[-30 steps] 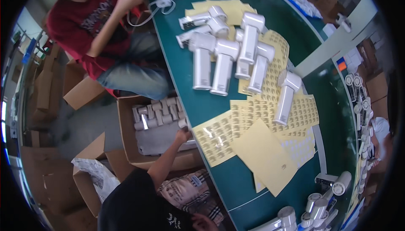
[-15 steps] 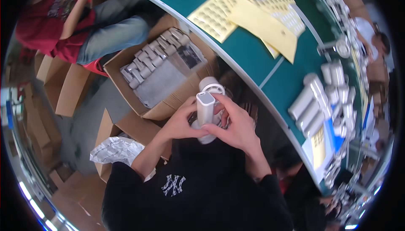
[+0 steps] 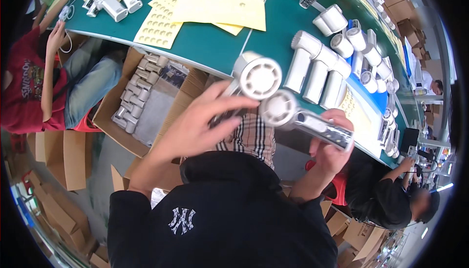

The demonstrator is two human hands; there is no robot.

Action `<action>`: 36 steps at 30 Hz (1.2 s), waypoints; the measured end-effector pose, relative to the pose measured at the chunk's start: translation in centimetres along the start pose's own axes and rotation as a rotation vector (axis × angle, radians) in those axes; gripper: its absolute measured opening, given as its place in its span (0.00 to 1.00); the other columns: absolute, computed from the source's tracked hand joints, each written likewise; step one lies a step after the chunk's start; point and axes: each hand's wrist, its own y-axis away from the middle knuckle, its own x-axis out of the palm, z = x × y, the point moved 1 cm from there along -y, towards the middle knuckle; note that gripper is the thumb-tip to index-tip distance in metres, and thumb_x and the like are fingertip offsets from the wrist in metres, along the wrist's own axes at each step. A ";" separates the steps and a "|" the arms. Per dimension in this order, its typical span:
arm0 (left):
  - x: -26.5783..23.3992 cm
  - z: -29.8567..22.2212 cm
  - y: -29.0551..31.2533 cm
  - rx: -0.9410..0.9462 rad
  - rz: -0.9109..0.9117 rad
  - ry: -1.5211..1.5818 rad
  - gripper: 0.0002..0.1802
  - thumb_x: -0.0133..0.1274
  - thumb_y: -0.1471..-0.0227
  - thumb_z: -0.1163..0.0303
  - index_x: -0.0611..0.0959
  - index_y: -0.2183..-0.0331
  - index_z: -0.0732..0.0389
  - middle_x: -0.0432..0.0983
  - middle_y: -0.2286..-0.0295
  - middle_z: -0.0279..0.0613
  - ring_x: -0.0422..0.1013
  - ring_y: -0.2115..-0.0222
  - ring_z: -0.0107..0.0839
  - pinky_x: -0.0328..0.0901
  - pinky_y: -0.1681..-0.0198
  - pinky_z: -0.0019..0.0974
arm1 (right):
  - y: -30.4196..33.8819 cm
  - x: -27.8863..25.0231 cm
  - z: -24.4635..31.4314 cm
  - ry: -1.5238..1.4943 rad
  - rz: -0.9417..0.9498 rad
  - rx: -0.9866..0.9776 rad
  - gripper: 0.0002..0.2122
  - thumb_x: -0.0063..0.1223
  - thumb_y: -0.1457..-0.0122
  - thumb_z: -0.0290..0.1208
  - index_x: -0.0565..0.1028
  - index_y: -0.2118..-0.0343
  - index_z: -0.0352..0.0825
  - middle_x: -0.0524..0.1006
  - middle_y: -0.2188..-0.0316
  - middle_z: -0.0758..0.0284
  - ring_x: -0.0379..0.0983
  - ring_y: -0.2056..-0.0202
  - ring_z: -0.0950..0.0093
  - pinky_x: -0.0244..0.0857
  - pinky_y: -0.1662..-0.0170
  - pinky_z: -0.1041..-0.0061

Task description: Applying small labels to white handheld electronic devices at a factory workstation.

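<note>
In my left hand (image 3: 195, 121) is a white handheld fan (image 3: 260, 78), its round vented head tipped up beside the table edge. My fingers are closed around its handle, which is partly hidden. My right hand (image 3: 332, 145) grips the handle end of a second white fan (image 3: 279, 107). That one lies slanted, head toward the left hand, with a dark, shiny strip along its handle. The two fan heads are close together; I cannot tell whether they touch.
On the green table (image 3: 278, 31) lie yellow sticker sheets (image 3: 220, 9) and several white fans (image 3: 312, 67). An open carton (image 3: 183, 99) holding white parts stands at the left. A person in a red shirt (image 3: 34, 84) sits beyond it; another in black (image 3: 391, 194) works at right.
My hands were together around upright white fans before my chest. Now they are apart, each with a fan, raised closer to the table. The view has swung right.
</note>
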 end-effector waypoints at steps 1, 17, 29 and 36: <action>0.1 0.6 -1.7 0.029 -0.018 -0.012 0.17 0.52 0.53 0.78 0.78 0.58 0.57 0.67 0.54 0.50 0.66 0.53 0.44 0.61 0.50 0.38 | 0.0 -1.0 0.1 0.034 -0.032 -0.074 0.26 0.64 0.53 0.33 0.68 0.54 0.24 0.67 0.57 0.50 0.72 0.77 0.72 0.67 0.77 0.81; 3.2 5.9 -12.5 -0.177 -0.251 -0.223 0.29 0.55 0.54 0.77 0.64 0.50 0.59 0.65 0.54 0.50 0.67 0.55 0.43 0.61 0.51 0.37 | 0.4 -5.9 -3.3 0.110 -0.101 -0.265 0.27 0.66 0.53 0.35 0.66 0.49 0.41 0.60 0.47 0.50 0.75 0.64 0.59 0.73 0.61 0.62; 3.6 7.8 -11.8 -0.170 -0.278 0.107 0.27 0.55 0.51 0.74 0.65 0.49 0.59 0.67 0.54 0.53 0.71 0.61 0.33 0.67 0.61 0.32 | -1.3 -3.5 -2.0 0.435 -0.125 -0.358 0.19 0.65 0.56 0.24 0.76 0.58 0.38 0.64 0.49 0.51 0.71 0.54 0.57 0.71 0.57 0.64; 3.7 7.3 -12.2 -0.207 -0.277 0.137 0.28 0.54 0.51 0.78 0.65 0.49 0.62 0.67 0.54 0.46 0.69 0.64 0.24 0.65 0.63 0.25 | -3.2 -1.9 -2.5 0.895 0.085 -0.506 0.21 0.62 0.65 0.18 0.81 0.63 0.42 0.69 0.50 0.56 0.71 0.56 0.61 0.66 0.57 0.72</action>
